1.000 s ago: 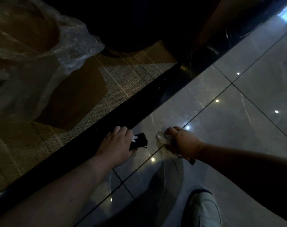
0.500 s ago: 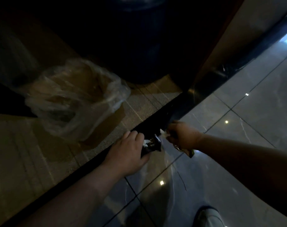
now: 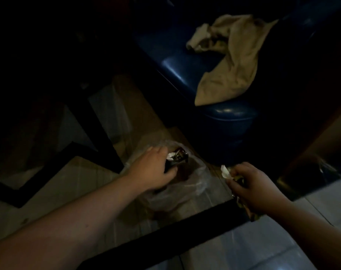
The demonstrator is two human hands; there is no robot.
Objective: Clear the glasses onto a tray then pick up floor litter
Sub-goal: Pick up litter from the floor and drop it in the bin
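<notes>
Floor: pale shiny tiles [image 3: 273, 248] lie nearest, with a black strip [image 3: 165, 240] across them.
Right hand: the right hand [image 3: 257, 190] is clenched on litter. A white scrap [image 3: 224, 171] sticks out at the top and a shiny wrapper [image 3: 252, 216] hangs out below the wrist side.
Left hand: the left hand [image 3: 152, 170] is gripping a dark wrapper [image 3: 178, 157] with a white bit on it. It holds it right over the bag.
Bag: a clear plastic bag [image 3: 185, 190] sits on the floor between the two hands, just under the left hand. Something brown shows inside, but it is too dark to tell what.
Frame: dark bars [image 3: 91, 121] stand to the left, past the left arm.
Seat: a blue seat [image 3: 185, 71] is farther back, above the bag.
Cloth: a tan cloth [image 3: 232, 71] lies crumpled on the seat and hangs over its front edge.
</notes>
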